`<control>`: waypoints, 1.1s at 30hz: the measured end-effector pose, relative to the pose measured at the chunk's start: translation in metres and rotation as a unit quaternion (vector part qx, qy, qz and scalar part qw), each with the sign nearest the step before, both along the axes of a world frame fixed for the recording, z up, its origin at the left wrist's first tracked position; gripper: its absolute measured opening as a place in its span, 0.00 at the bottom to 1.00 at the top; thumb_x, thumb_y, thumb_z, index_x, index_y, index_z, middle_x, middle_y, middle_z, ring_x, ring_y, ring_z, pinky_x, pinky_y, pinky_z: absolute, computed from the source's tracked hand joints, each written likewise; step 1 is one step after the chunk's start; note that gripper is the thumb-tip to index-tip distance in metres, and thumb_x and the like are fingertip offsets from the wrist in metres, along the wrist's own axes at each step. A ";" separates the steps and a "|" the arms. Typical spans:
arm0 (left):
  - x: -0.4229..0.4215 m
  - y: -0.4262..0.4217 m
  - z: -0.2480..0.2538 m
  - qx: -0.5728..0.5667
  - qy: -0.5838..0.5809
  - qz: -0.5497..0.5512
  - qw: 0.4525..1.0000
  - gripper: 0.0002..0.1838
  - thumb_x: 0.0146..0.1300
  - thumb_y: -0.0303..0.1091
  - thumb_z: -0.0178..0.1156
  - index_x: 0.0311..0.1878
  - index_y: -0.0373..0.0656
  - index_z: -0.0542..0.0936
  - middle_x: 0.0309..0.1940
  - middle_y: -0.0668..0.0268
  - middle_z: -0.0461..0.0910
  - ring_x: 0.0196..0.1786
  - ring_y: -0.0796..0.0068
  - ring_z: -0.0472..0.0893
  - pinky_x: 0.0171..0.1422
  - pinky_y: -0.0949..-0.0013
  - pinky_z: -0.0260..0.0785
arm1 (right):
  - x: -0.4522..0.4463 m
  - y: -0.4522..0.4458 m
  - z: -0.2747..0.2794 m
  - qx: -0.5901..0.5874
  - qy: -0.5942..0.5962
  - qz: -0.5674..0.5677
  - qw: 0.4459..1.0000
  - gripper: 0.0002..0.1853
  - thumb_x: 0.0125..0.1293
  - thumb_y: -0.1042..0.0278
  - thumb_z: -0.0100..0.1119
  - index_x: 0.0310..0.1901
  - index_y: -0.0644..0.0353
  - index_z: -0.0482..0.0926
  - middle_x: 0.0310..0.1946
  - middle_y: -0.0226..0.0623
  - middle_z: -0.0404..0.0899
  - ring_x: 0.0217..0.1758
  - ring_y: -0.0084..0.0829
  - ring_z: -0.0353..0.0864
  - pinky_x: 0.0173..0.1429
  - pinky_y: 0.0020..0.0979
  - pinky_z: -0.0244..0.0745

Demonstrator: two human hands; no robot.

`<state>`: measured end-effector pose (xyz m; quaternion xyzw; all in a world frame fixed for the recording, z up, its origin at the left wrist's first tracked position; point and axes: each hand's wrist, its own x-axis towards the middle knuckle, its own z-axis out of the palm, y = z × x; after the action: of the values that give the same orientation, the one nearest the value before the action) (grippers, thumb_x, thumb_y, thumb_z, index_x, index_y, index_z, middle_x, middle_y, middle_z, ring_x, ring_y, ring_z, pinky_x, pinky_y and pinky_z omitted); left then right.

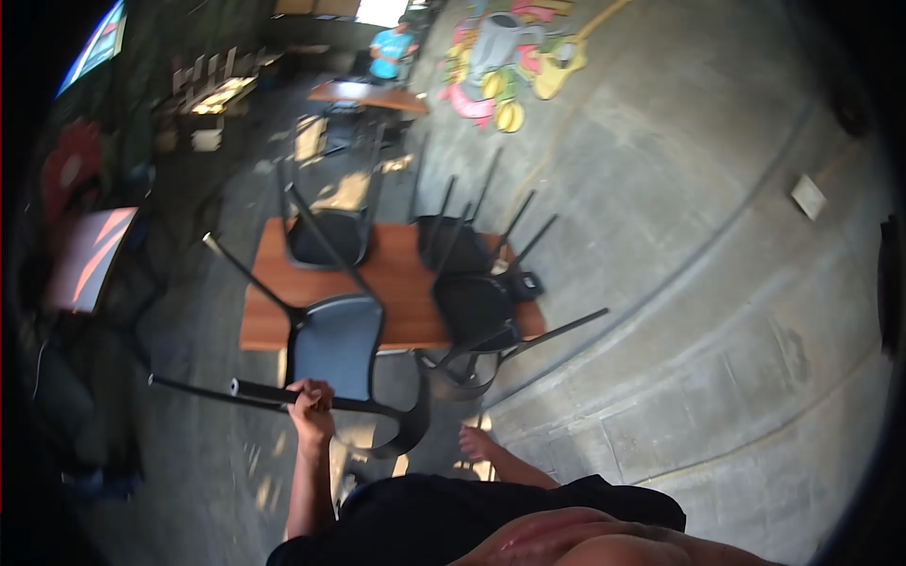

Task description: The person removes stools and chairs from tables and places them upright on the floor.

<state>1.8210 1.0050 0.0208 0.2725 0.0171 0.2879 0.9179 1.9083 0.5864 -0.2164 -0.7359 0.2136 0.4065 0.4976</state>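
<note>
Nearest the camera is the wearer's black shirt (425, 514), filling part of the lower edge. Just beyond it, the left hand (311, 401) is closed around a dark leg of the held chair (335, 344). That chair is upside down and tilted, its grey-black seat underside facing up and its legs spreading towards the left; it overlaps the near left edge of a reddish-brown wooden table (401, 283), though whether it touches the tabletop I cannot tell. The right hand (477, 441) is lower and to the right, apart from the left hand and near the curved backrest of the near right chair (477, 311); its fingers are too blurred to tell whether they are open or closed.

The near right chair and two more dark chairs, the far left chair (327, 238) and the far right chair (453, 243), are inverted on the table, legs up. A small black object (528, 285) is by its right end.

Farther off, a person in a blue shirt (389, 52) is behind another wooden table (368, 96). The concrete wall (661, 189) carries a colourful painting (500, 61) and a pale square plate (809, 197), any markings on it too small to read.
</note>
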 end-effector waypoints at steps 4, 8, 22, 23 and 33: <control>-0.033 -0.019 0.028 0.024 -0.014 0.008 1.000 0.14 0.39 0.32 0.50 0.12 0.47 0.54 0.07 0.70 0.50 0.16 0.74 0.53 0.30 0.67 0.53 | 0.009 0.021 0.013 -0.076 0.051 0.020 0.996 0.40 0.59 0.29 0.41 0.66 0.49 0.58 0.64 0.44 0.60 0.67 0.45 0.59 0.63 0.60 0.51; -0.059 -0.054 0.036 0.008 -0.008 0.022 1.000 0.13 0.39 0.33 0.51 0.12 0.48 0.55 0.08 0.70 0.52 0.17 0.74 0.55 0.31 0.67 0.54 | -0.001 0.015 0.041 0.027 0.038 -0.140 0.989 0.44 0.59 0.26 0.34 0.70 0.49 0.51 0.71 0.41 0.50 0.73 0.45 0.47 0.68 0.59 0.42; -0.191 -0.004 -0.024 -0.251 0.033 0.156 0.955 0.06 0.44 0.36 0.51 0.23 0.48 0.66 0.11 0.77 0.58 0.16 0.82 0.60 0.28 0.74 0.59 | -0.022 -0.004 0.159 0.535 0.225 -0.044 0.813 0.23 0.65 0.47 0.45 0.44 0.60 0.75 0.39 0.39 0.79 0.46 0.38 0.77 0.59 0.40 0.68; -0.189 -0.004 -0.033 -0.266 0.052 0.190 0.944 0.07 0.45 0.37 0.51 0.27 0.47 0.68 0.14 0.77 0.60 0.17 0.82 0.62 0.28 0.75 0.59 | -0.028 0.005 0.148 0.553 0.227 0.071 0.799 0.22 0.65 0.47 0.45 0.43 0.60 0.75 0.37 0.38 0.78 0.45 0.38 0.77 0.59 0.39 0.68; -0.212 0.046 -0.204 -0.390 0.300 0.271 0.827 0.09 0.53 0.36 0.44 0.21 0.44 0.61 0.16 0.67 0.61 0.23 0.70 0.64 0.35 0.64 0.63 | -0.070 0.058 0.088 0.500 0.245 0.268 0.786 0.17 0.69 0.54 0.40 0.31 0.59 0.70 0.20 0.30 0.69 0.27 0.23 0.71 0.41 0.25 0.67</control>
<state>1.6091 1.0506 -0.1833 -0.0511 0.4754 0.3982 0.7828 1.8386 0.6440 -0.1284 -0.2873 -0.1111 0.7402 0.5977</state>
